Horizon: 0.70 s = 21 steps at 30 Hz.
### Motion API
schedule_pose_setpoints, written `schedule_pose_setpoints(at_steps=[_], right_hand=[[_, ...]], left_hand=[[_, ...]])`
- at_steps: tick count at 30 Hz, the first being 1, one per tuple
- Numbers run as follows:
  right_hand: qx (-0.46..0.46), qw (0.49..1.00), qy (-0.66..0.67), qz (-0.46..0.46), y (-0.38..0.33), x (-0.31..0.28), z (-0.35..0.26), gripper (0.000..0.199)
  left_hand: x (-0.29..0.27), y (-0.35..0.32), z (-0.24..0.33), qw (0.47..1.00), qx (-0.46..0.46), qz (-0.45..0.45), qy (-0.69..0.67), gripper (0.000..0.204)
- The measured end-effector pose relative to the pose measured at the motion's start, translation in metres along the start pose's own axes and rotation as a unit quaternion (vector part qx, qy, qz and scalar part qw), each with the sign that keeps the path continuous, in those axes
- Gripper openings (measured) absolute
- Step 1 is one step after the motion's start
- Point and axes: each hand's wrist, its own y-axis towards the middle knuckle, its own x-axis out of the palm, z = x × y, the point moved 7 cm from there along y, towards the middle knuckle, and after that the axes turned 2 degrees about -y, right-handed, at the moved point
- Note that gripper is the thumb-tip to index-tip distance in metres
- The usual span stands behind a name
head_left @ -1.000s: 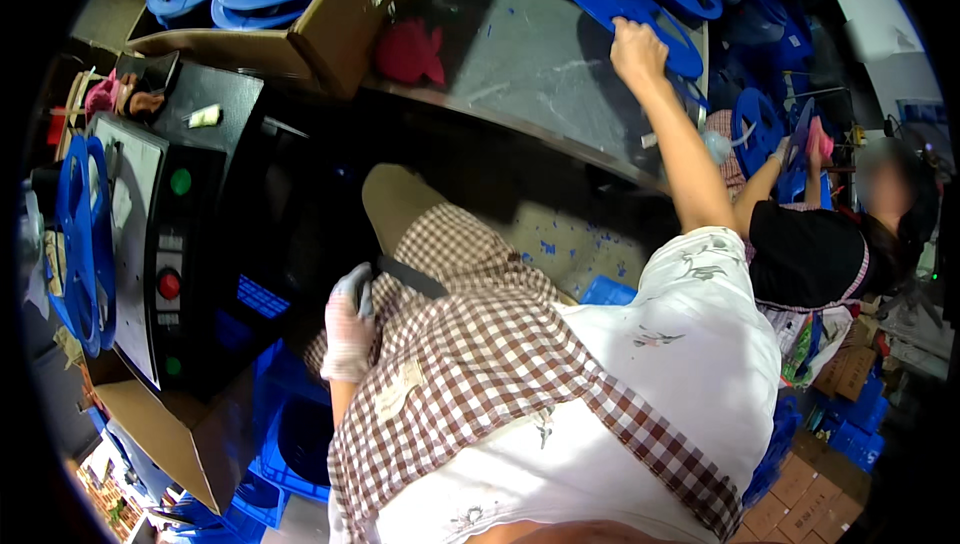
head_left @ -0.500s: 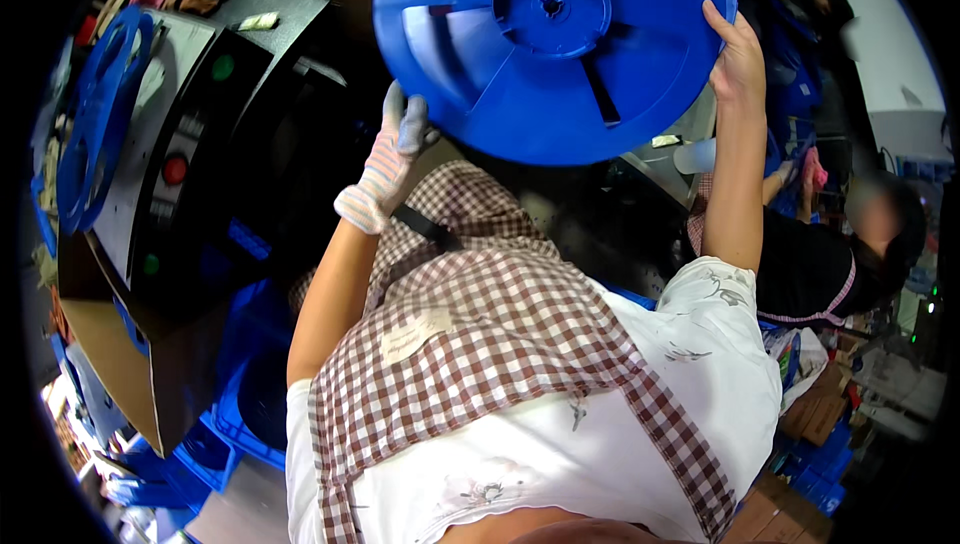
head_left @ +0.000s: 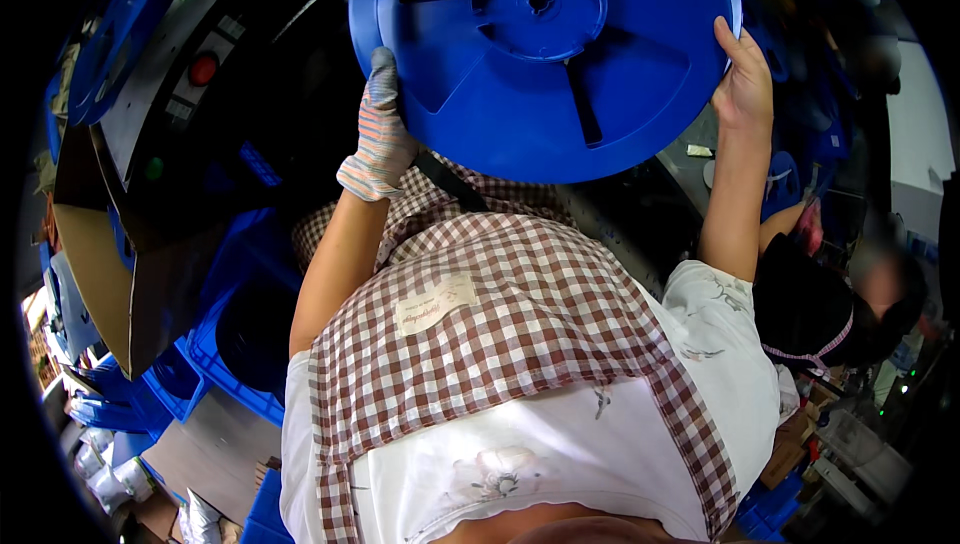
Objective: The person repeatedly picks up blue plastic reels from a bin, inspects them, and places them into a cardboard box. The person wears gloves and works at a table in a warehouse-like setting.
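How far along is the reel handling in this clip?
Done: one blue reel is lifted clear, above the apron. In hand: the gloved left hand grips its left rim and the bare right hand its right rim. Left: it is not yet set down; another reel sits by the machine.

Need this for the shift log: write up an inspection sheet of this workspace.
Surface: grey bench, mostly hidden behind the reel.
Job's things: large blue reel, held up flat-on, hub and spokes visible.
Clutter: blue crates at lower left; cardboard flap.
Hands: left hand, in a striped glove, grips the reel's left rim; right hand, bare, grips the right rim.
Cables: nothing seen.
Surroundings: machine panel with red button; another person at right.
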Motion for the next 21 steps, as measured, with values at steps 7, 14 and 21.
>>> schedule_pose_setpoints(at_steps=[7,14,21], right_hand=[[0.016,0.987,-0.158,0.032,-0.002,0.064,-0.022,0.047],[-0.222,0.932,-0.288,0.015,0.063,0.114,-0.121,0.038],[-0.592,0.591,-0.548,0.011,0.227,0.202,-0.100,0.037]], left_hand=[[-0.013,0.012,0.005,0.997,0.076,-0.032,-0.005,0.060],[-0.011,0.009,0.051,0.973,0.103,0.000,0.207,0.053],[-0.026,-0.054,0.102,0.920,0.146,0.037,0.361,0.033]])
